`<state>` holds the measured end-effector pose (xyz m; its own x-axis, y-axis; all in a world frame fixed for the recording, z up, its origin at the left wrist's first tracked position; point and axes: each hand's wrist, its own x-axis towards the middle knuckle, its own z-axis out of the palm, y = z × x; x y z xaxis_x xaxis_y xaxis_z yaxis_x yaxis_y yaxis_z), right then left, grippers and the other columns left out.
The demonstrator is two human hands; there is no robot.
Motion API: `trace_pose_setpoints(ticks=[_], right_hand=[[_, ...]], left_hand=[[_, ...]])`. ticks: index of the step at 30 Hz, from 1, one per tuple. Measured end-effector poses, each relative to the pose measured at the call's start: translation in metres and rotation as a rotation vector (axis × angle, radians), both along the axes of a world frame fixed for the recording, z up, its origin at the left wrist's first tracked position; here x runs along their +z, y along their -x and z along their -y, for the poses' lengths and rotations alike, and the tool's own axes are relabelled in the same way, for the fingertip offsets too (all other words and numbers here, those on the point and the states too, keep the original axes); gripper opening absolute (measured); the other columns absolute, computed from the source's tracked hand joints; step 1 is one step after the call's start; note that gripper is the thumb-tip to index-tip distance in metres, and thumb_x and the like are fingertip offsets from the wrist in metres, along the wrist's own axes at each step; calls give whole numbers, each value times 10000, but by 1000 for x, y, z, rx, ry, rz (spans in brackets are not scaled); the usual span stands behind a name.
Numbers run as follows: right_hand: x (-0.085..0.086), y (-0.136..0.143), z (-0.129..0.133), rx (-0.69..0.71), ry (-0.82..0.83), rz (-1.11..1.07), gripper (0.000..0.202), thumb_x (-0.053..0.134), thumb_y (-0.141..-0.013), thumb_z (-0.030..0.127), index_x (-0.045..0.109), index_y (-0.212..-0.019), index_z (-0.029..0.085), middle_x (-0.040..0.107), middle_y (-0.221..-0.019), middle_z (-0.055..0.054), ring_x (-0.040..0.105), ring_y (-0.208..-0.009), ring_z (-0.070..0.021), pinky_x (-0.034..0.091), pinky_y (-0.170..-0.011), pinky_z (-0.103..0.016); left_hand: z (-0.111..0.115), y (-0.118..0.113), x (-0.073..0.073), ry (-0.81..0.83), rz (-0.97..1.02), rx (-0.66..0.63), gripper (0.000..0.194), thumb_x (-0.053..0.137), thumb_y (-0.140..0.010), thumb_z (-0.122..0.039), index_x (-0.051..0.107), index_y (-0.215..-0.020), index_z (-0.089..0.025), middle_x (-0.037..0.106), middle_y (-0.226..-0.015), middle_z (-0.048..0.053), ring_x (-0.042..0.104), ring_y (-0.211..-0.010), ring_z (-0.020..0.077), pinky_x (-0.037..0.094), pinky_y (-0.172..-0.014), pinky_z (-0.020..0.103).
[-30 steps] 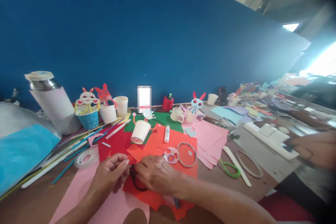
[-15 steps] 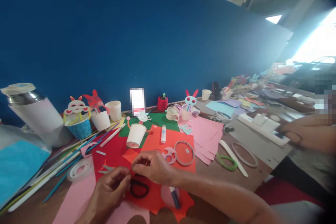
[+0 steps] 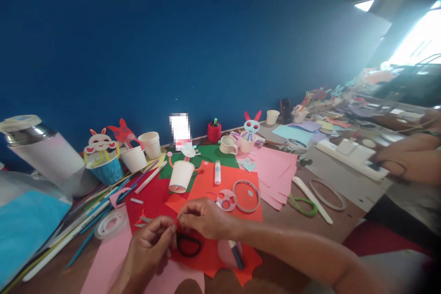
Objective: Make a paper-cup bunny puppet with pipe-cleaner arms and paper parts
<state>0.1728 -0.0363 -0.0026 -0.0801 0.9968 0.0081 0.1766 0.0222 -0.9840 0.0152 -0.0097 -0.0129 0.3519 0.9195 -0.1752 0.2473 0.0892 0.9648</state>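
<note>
Fingertips of left hand [image 3: 151, 242] and right hand [image 3: 204, 217] meet, both closed in a pinch on a small red piece [image 3: 177, 223], mostly hidden, over an orange sheet [image 3: 210, 179]. From that pinch: scissors [image 3: 189, 255], handle at five o'clock, blades at nine; cup [image 3: 181, 176] at twelve; glue stick [image 3: 217, 172] at one; marker [image 3: 236, 255] at four.

A plain deep blue wall [image 3: 138, 46] spans the far side, its top edge sloping down to the right. A brown table [image 3: 279, 275] runs along its foot. At far right, light pours through a bright opening [image 3: 413, 46], possibly a window, paling the wall's right end.
</note>
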Motion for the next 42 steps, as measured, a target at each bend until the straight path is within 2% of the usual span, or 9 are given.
trace_pose_setpoints(ticks=[6,12,19,24,29,33,37,42], right_hand=[[-5,-1,-5,38,99,-176,147,517,-784,242,626,-754,148,589,-640,11,529,-535,-72,415,-544,-186],[-8,-2,-7,-1,117,-136,140,547,-760,255,633,-735,147,590,-618,14,515,-510,-62,382,-486,-166],[-6,-1,-6,-32,79,-92,125,551,-746,232,622,-702,139,570,-576,20,504,-491,-61,381,-466,-161],[-3,0,-3,-23,48,-28,111,561,-738,219,624,-699,137,564,-556,25,502,-493,-61,383,-478,-160],[0,0,-4,-17,135,-152,172,485,-786,227,598,-693,138,580,-605,15,525,-506,-57,404,-500,-164],[-1,-1,-3,8,121,-161,164,491,-791,245,599,-720,144,579,-616,16,529,-523,-59,403,-507,-166],[-2,0,-2,11,97,-121,130,549,-761,262,608,-735,150,574,-603,23,523,-522,-65,410,-515,-178],[-3,2,-2,-8,79,-106,92,556,-746,218,598,-707,146,556,-576,32,502,-499,-61,402,-500,-178]], left_hand=[[-8,4,0,102,82,-78,254,557,-722,-409,506,-659,-168,504,-412,-49,374,-263,55,258,-259,147],[-12,6,-5,162,116,-145,252,537,-749,-405,504,-678,-166,525,-436,-39,402,-269,65,270,-256,153],[-12,8,-1,195,185,-191,250,498,-782,-391,509,-679,-163,548,-489,-23,440,-313,74,297,-270,158],[-11,5,1,206,136,-154,249,548,-742,-384,497,-640,-163,509,-411,-43,389,-258,60,266,-254,151],[-12,5,2,211,155,-101,245,558,-727,-384,495,-631,-167,509,-421,-45,391,-265,63,242,-237,148],[-11,5,3,208,163,-81,239,544,-740,-383,495,-641,-171,508,-426,-53,386,-266,60,225,-240,143],[-7,2,10,204,178,-39,202,573,-716,-350,504,-655,-170,532,-441,-52,403,-281,56,260,-259,143],[-3,-1,15,224,164,-54,216,566,-718,-355,494,-631,-171,525,-423,-52,382,-272,48,264,-267,149]])
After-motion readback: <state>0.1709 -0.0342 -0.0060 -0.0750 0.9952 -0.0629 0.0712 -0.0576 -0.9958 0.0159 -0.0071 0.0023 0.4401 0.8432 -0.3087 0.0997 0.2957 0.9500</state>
